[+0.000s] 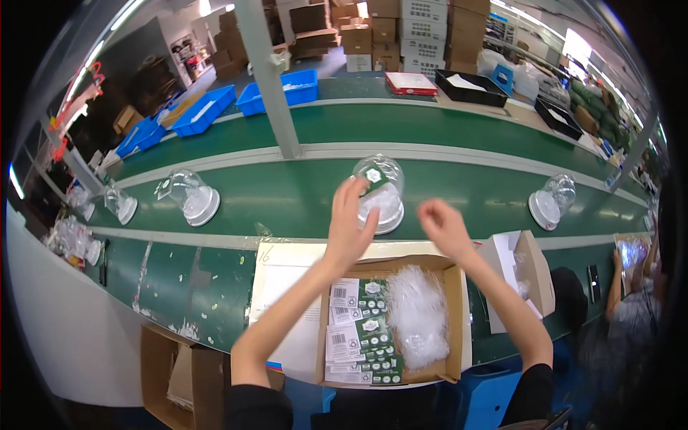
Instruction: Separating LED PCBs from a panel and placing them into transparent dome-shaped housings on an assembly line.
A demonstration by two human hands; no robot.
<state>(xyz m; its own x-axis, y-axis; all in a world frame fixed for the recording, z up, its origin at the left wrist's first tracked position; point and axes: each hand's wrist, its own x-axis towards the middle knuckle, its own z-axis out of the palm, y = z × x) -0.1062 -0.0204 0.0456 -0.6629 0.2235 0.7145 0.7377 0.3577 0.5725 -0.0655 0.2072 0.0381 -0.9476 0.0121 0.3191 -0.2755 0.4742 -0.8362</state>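
Observation:
In the middle of the green belt stands a clear plastic dome on a white base [388,220], with a green and white card [373,178] at its upper left. My left hand [349,228] is at the dome's left side, fingers up by the card and thumb across the front. To the right of the dome, apart from it, my right hand [446,228] is raised with curled fingers; anything in them is hidden. Below my hands, a shallow cardboard box [454,322] holds several green and white cards [362,331] and a bundle of clear thin strands [418,315].
Similar domes stand on the belt: one at the left [198,204], another at the right [549,204]. An opened white carton [502,287] sits right of the cardboard box. Blue trays [204,111] line the far side. A metal post [269,79] rises behind the belt. Another person [638,308] sits at far right.

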